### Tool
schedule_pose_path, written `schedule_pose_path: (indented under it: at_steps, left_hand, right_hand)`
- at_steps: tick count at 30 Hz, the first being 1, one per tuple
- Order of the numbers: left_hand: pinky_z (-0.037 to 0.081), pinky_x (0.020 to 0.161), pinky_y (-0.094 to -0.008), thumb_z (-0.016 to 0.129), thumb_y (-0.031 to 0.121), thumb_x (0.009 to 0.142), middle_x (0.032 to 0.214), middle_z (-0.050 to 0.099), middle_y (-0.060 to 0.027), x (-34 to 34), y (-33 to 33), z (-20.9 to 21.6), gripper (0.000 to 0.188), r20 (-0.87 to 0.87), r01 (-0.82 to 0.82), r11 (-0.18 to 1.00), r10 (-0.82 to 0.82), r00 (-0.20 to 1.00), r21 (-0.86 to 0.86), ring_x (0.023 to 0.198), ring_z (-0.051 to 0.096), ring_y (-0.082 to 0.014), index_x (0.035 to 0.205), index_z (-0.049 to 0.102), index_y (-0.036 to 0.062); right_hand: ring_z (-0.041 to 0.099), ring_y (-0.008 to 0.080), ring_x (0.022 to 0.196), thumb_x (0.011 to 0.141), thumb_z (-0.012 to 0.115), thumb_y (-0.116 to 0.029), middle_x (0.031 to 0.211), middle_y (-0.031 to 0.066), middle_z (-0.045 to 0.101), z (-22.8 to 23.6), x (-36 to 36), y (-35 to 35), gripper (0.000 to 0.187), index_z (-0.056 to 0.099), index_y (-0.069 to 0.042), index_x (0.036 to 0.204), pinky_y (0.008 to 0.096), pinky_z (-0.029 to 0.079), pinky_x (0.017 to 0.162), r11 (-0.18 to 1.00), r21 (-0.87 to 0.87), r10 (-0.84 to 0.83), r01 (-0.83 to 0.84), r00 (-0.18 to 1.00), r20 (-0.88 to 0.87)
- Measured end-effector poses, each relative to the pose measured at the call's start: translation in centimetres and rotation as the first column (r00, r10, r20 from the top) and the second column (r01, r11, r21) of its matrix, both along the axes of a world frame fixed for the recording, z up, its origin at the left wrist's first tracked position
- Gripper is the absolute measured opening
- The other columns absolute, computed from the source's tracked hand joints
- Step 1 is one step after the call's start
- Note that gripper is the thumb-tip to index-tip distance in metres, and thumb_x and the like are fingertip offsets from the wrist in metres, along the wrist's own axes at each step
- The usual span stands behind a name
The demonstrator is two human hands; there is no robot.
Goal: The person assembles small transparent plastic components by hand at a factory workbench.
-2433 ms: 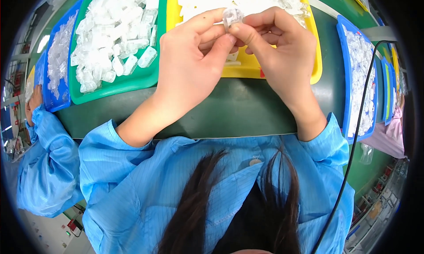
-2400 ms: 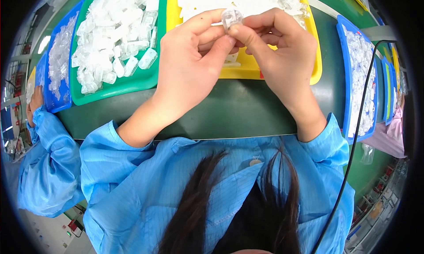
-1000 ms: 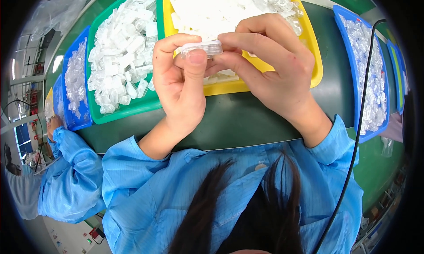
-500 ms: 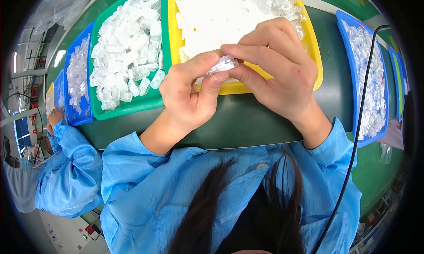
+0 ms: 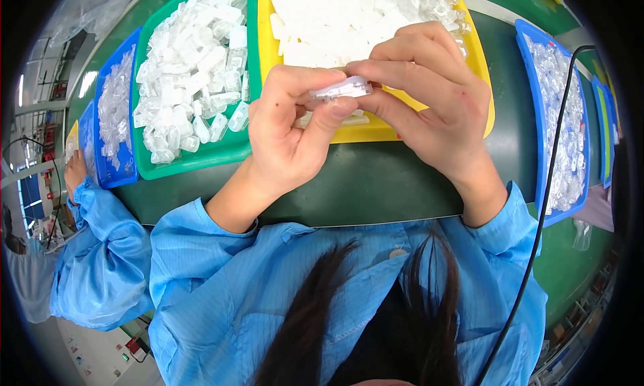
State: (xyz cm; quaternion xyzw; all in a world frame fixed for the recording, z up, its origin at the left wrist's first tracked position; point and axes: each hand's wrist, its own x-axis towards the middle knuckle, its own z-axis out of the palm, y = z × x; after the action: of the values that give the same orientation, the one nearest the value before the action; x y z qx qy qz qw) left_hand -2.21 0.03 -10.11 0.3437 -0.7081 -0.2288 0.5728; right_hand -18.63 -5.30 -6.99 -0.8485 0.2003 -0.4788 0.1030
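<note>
A small clear plastic part [image 5: 343, 89] is pinched between both of my hands, over the front edge of the yellow tray [image 5: 484, 111]. My left hand [image 5: 290, 121] grips its left end with thumb and forefinger. At its right end, the thumb and fingertips of my right hand [image 5: 429, 94] close on it. Its far side is partly hidden by my fingers. Behind my hands, white and clear plastic pieces [image 5: 335, 24] fill the yellow tray. To the left, the green tray [image 5: 201, 163] holds a heap of clear, block-shaped plastic pieces [image 5: 188, 71].
Blue trays of small clear parts stand at the left [image 5: 115, 111] and the right [image 5: 562, 124]. A black cable [image 5: 545, 205] runs down the right side. At far left, a co-worker's hand [image 5: 75, 171] and blue sleeve [image 5: 107, 258] reach to the bench [image 5: 362, 185].
The plastic part has tilted and moved slightly right and up with my fingers. My right hand has shifted a little right. The co-worker's hand has moved slightly left and up.
</note>
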Motion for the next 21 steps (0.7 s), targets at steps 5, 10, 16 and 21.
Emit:
schedule_pose_path:
  at_steps: [5, 10, 16, 21]
  left_hand:
    - [0.05, 0.067, -0.023, 0.054, 0.002, 0.086, 0.09, 0.06, -0.0108, 0.5, -0.2, 0.4, 0.018, 0.029, 0.063, 0.997, -0.064, 0.997, 0.051, 0.081, 0.062, -0.0147, 0.102, 0.046, -0.0013]
    - [0.05, 0.071, -0.0234, 0.051, 0.003, 0.088, 0.091, 0.059, -0.0114, -0.1, -0.3, 0.4, 0.019, -0.231, 0.241, 0.955, -0.198, 0.953, 0.175, 0.083, 0.061, -0.015, 0.105, 0.044, -0.0006]
    - [0.048, 0.068, -0.0198, 0.048, 0.003, 0.089, 0.095, 0.059, -0.011, -2.0, 0.4, 0.6, 0.018, -0.355, 0.085, 0.963, 0.012, 0.935, 0.255, 0.081, 0.06, -0.0115, 0.106, 0.043, -0.0002]
    - [0.045, 0.065, -0.0174, 0.045, 0.005, 0.091, 0.096, 0.06, -0.0091, -1.7, 0.8, 0.6, 0.016, -0.236, 0.019, 0.957, 0.052, 0.97, 0.289, 0.08, 0.059, -0.0091, 0.107, 0.045, -0.0006]
  right_hand:
    - [0.053, 0.0228, 0.077, 0.056, 0.073, -0.006, 0.08, 0.0055, 0.059, -0.1, -0.3, -0.5, 0.027, 0.066, -0.002, 0.082, 0.029, 0.044, 0.066, 0.996, 0.057, 0.067, -0.065, 0.997, -0.026]
    - [0.053, 0.023, 0.078, 0.057, 0.073, -0.005, 0.081, 0.0053, 0.06, -0.3, -0.2, -0.5, 0.027, 0.065, -0.002, 0.082, 0.0294, 0.045, 0.067, 0.997, 0.033, 0.069, -0.068, 0.997, -0.023]
    - [0.054, 0.0225, 0.074, 0.052, 0.075, -0.003, 0.077, 0.0052, 0.061, -0.1, 0.1, 0.2, 0.027, 0.065, -0.003, 0.076, 0.0292, 0.046, 0.065, 0.981, -0.031, -0.193, 0.194, 0.981, 0.018]
    - [0.055, 0.0222, 0.073, 0.049, 0.077, -0.002, 0.074, 0.0051, 0.06, -0.3, 0.6, 0.4, 0.028, 0.064, -0.003, 0.074, 0.029, 0.046, 0.064, 0.971, -0.112, -0.208, 0.213, 0.977, 0.057]
